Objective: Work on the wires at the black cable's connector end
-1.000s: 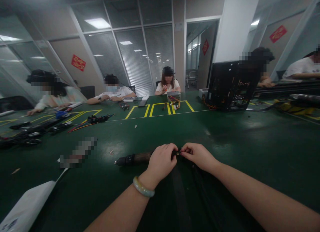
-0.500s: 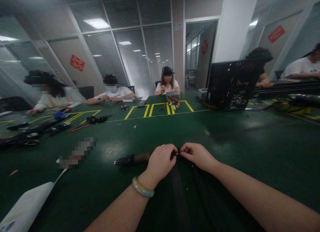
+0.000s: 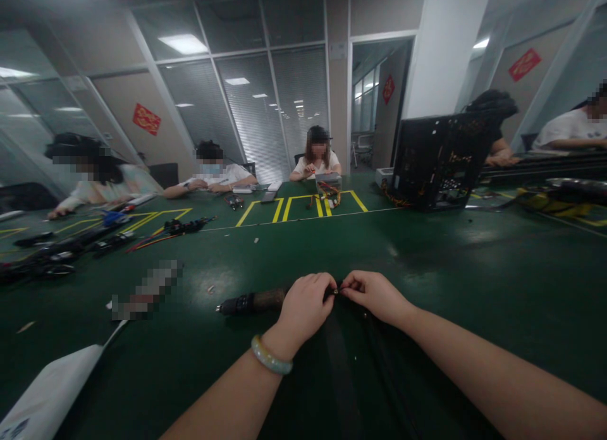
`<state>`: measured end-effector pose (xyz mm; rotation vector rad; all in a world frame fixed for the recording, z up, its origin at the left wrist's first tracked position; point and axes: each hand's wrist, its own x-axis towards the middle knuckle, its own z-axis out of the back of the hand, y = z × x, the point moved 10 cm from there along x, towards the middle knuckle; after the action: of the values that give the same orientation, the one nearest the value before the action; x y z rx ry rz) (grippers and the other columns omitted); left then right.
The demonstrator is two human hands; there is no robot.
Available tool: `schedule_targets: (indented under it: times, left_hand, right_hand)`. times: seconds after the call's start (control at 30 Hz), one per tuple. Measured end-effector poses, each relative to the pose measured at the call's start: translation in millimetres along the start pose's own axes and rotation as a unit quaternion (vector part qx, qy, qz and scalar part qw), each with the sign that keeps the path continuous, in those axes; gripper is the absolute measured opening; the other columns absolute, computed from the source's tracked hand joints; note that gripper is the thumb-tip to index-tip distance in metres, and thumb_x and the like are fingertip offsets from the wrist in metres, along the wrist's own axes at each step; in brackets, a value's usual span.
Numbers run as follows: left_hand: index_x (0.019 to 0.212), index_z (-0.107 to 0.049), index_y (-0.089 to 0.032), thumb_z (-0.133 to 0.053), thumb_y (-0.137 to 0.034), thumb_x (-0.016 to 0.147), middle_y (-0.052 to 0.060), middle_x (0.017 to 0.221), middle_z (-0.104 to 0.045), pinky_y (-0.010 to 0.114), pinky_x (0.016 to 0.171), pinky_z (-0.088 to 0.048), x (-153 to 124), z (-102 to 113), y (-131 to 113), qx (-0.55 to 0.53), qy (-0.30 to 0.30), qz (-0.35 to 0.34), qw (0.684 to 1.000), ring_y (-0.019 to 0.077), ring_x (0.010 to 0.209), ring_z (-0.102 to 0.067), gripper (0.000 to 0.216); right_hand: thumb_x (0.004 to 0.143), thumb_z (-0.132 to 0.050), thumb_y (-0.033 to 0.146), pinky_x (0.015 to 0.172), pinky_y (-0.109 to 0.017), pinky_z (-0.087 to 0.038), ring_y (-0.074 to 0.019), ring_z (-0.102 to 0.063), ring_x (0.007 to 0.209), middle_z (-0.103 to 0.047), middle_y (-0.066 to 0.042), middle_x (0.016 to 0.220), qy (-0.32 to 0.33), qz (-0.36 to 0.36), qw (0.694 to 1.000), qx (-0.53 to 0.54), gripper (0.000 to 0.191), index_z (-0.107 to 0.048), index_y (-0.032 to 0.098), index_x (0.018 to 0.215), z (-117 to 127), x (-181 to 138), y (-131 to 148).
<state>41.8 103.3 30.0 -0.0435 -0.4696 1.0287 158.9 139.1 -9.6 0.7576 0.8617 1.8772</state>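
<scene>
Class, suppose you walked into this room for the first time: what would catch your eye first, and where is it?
At the bottom centre, the left hand and right hand meet fingertip to fingertip over a small dark part on the green table. A dark power screwdriver lies just left of the left hand. Farther back on the right stands an open black computer case.

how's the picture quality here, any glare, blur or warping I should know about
Head view: dim overall, lit by ceiling panels that leave soft glare patches on the green table; wide-angle warping bends the wall lines and edges; corners look hazy. Where the left hand and right hand meet, the small dark part is too dark and tiny to make out.
</scene>
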Motion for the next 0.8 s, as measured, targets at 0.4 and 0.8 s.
schedule_targets:
  times: [0.4, 0.8]
  left_hand:
    - [0.095, -0.057, -0.024, -0.061, -0.015, 0.085, -0.002, 0.094, -0.062, 0.033, 0.081, -0.043, 0.5, 1.1, -3.0, 0.002, 0.004, -0.006, 1.000, 0.0182, 0.091, -0.058, 0.015]
    - [0.099, -0.057, -0.024, -0.062, -0.019, 0.086, -0.001, 0.096, -0.062, 0.034, 0.083, -0.043, 0.0, 1.1, -1.4, -0.007, -0.001, -0.002, 1.000, 0.0192, 0.092, -0.058, 0.015]
  right_hand:
    - [0.085, -0.065, 0.027, 0.063, -0.024, -0.044, -0.0154, -0.064, 0.073, -0.071, 0.001, 0.081, 0.001, 0.000, 1.000, -0.005, 0.009, -0.071, 0.022, 0.090, 1.2, -0.7, 1.9]
    - [0.086, -0.065, 0.027, 0.062, -0.023, -0.044, -0.0157, -0.065, 0.072, -0.071, 0.001, 0.080, 0.007, -0.004, 1.000, -0.003, 0.010, -0.070, 0.022, 0.092, -0.2, -0.9, 1.5]
